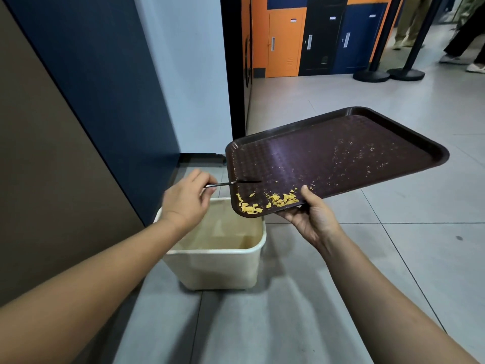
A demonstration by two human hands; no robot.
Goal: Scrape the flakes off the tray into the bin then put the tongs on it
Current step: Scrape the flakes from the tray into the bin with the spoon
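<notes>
Grey floor tiles [393, 258] bear a cream bin [223, 269]; fingers [207, 189] clamp tongs [236, 182], flakes [265, 202] heaped on tilted tray [393, 119].

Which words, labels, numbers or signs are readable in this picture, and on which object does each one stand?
No text can be read.
Orange locker door: small white label near the top, too blurred to read.
Black locker door: small label near the top, too small to read.
Blue locker door: small label near the top, too small to read.
Tray, bin and tongs: no writing visible.
</notes>
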